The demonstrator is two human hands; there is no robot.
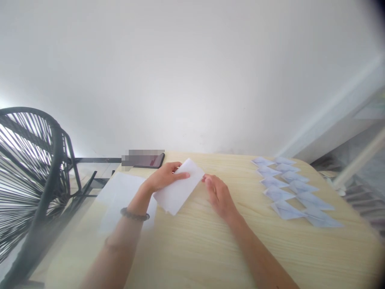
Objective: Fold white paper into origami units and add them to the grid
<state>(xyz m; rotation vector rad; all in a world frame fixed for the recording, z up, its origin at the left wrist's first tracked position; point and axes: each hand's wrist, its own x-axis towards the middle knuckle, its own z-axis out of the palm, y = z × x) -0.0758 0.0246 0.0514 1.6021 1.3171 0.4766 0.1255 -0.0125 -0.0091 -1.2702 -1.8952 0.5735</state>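
My left hand (165, 176) grips a folded sheet of white paper (180, 191), its thumb lying across the top face and its fingers partly hidden behind. The paper is tilted above the table, in front of me. At its right corner are the fingertips of my right hand (219, 195), thumb and forefinger close together, and they seem to pinch that corner. Loose white sheets (128, 200) lie flat on the table under my left forearm. Over on the right, several folded white paper pieces (278, 194) are laid out in two overlapping columns.
A dark phone (150, 160) lies at the table's back left edge, partly blurred out. The pale wooden table (192, 253) meets a white wall (192, 80). To the left stands a black corded chair (36, 160). A pale slanted pole (361, 156) is beyond the right edge.
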